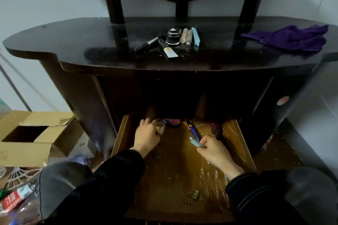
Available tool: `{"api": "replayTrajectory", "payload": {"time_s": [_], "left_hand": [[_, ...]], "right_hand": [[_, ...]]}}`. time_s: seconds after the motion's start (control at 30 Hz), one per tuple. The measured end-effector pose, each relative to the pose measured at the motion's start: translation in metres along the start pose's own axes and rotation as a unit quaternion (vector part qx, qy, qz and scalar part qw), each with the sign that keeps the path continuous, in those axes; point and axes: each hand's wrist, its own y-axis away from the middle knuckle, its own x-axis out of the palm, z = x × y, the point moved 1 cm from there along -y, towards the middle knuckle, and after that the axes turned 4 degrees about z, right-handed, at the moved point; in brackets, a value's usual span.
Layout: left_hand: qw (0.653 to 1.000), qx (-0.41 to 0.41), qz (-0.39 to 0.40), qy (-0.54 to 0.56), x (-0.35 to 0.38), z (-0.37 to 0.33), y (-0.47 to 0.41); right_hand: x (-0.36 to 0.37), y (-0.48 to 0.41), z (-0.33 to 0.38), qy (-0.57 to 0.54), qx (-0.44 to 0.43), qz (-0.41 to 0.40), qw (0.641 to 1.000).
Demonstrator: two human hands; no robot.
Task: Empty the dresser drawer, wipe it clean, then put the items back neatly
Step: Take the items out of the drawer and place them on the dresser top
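Emptying is the step in hand. In the open drawer (182,170), the left hand (147,134) curls round a pale object, perhaps a jar; the right hand (214,151) pinches a blue clip (196,142). Next, both need lifting to the dresser top (73,42), where a purple cloth (292,39) lies. 1 box (27,133) sits on the cluttered floor.

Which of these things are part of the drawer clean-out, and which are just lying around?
Part of the job: drawer, small pale item in the left hand, light blue item pinched by the right hand, blue tool, pink compact, cosmetics on the dresser top, purple cloth (likely for wiping).

Just lying about: cardboard box, red packet, both beside the dresser.
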Motion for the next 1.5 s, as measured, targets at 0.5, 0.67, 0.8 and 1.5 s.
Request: {"api": "replayTrajectory", "payload": {"time_s": [0.5, 0.67, 0.8, 1.5], "left_hand": [[0.996, -0.061, 0.065, 0.032, 0.032, 0.021, -0.035], [0.988, -0.075, 0.044, 0.124, 0.023, 0.017, -0.027], [0.92, -0.116, 0.073, 0.368, 0.002, -0.015, 0.0], [0.709, 0.087, -0.047, 0.698, -0.258, -0.099, 0.059]], "right_hand": [[0.0, 0.001, -0.002, -0.018, -0.033, -0.001, 0.999], [-0.003, 0.004, 0.0, -0.04, -0.046, -0.009, 0.998], [-0.013, 0.016, 0.0, -0.062, -0.077, 0.009, 0.995], [-0.267, 0.015, 0.145, -0.262, -0.198, -0.231, 0.916]]}}
